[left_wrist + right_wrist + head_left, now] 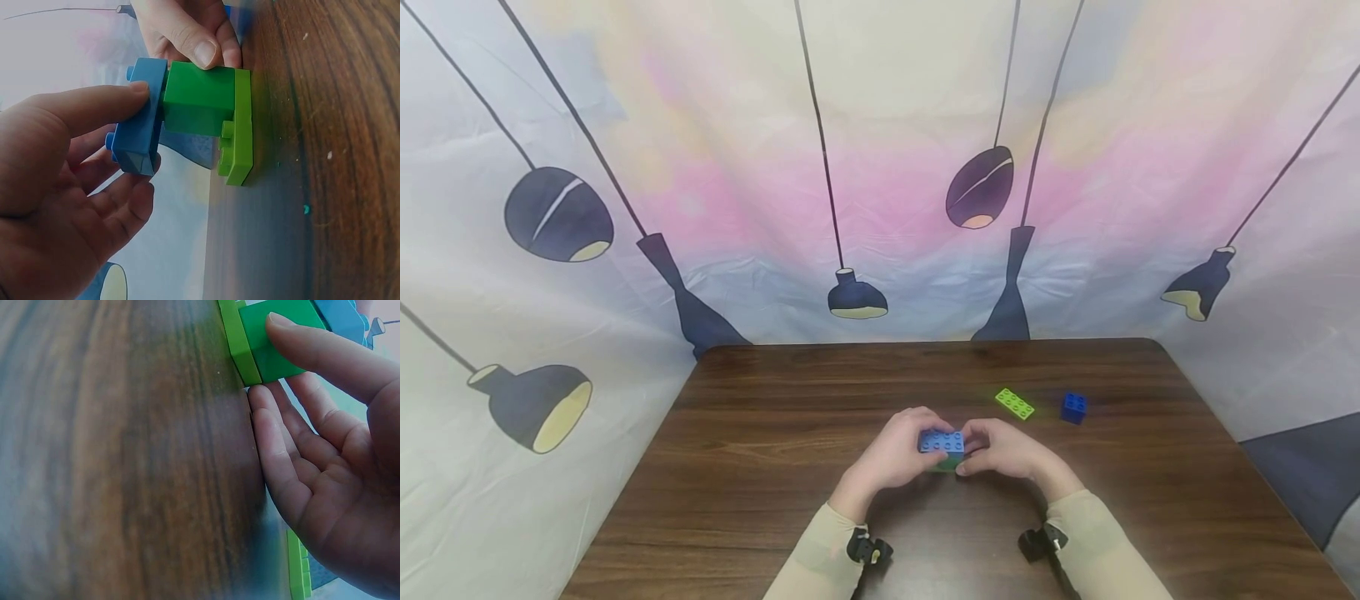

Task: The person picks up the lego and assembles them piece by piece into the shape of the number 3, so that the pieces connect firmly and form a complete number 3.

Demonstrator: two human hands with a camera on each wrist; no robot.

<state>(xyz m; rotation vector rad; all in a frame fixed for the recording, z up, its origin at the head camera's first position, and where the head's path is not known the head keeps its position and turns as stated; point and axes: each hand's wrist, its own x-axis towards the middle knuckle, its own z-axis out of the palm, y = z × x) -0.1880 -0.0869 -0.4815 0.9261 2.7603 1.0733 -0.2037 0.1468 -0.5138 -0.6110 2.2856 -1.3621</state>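
Note:
My left hand pinches a light blue eight-stud brick between thumb and fingers. The blue brick sits over a green brick, slightly tilted, with a narrow gap showing between them in the left wrist view. Below the green brick is a lime plate, standing on the table; two of its studs show beside the green brick. My right hand holds the green brick at its right end, thumb on the near face and fingers behind. In the right wrist view, some fingers rest by the table.
On the brown wooden table, another lime plate lies beyond my right hand. A small dark blue brick stands to its right. A cloth printed with lamps hangs behind the table. Each wrist wears a black camera mount.

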